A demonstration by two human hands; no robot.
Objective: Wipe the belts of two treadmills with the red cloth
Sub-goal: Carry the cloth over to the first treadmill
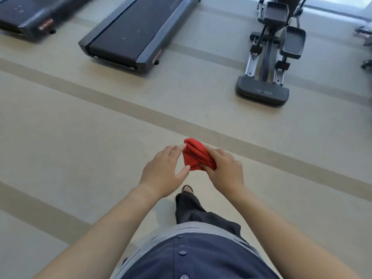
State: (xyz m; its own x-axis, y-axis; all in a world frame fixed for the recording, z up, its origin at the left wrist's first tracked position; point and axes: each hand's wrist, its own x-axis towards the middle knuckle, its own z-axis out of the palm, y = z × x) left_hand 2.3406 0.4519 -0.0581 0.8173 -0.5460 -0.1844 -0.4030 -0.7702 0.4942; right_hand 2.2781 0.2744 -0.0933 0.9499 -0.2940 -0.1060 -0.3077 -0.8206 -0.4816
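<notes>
Red fabric, bunched into loose folds, is the only thing in hand. Far left, one treadmill (26,17) shows just its near end; its dark belt (12,12) runs away up and to the right, cut off by the frame edge. Right of it, the second treadmill (132,35) lies on the same slant, its belt (128,31) long axis running from near left to far right, with a few pale specks on it. Both are well apart from the person, across the beige floor (80,127).

In the near middle, the left hand (163,172) is open, fingers spread, thumb and fingertips just touching the left side of the cloth (198,156). The right hand (225,170) is closed on the cloth's near right end and carries it. The bundle's folds run from far left to near right, its rounded free end pointing away toward the treadmills.

The cloth looks soft, light and limp; it should crush to any shape and not slip. For wiping it would likely serve best flattened under a palm, gripped across the folds so no corner trails.

Far right stands an elliptical trainer (271,53), not part of the job.
</notes>
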